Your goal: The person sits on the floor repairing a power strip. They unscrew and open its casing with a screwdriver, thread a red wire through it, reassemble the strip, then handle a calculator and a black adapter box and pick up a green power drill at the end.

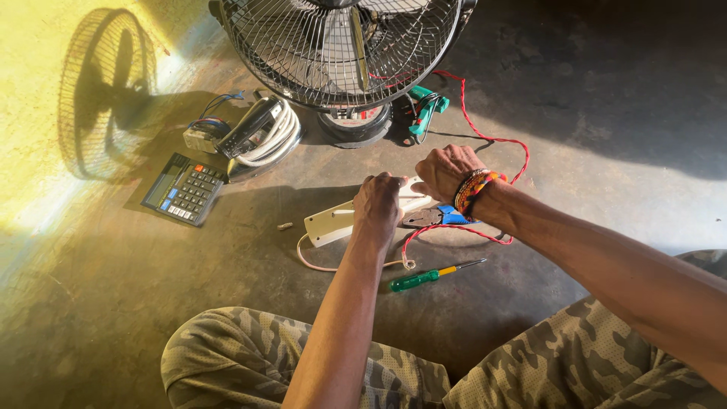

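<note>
Head view. Item: white power strip, lying flat on the concrete floor in front of the crossed legs, below the standing fan. Its long axis is being held on a shallow diagonal, the near end pointing lower left and the far end upper right, under the hands. It is being pressed down by the left hand, fingers curled over its top; how tight the grip is cannot be told. The right hand, fingers bent and closed at the strip's far end, is being worked there; what is pinched, if anything, is hidden.

Progress, as judged: work on the strip is under way, not finished. The green screwdriver and blue-handled pliers are lying unused beside it, and the red twisted wire is being left loose.
</note>
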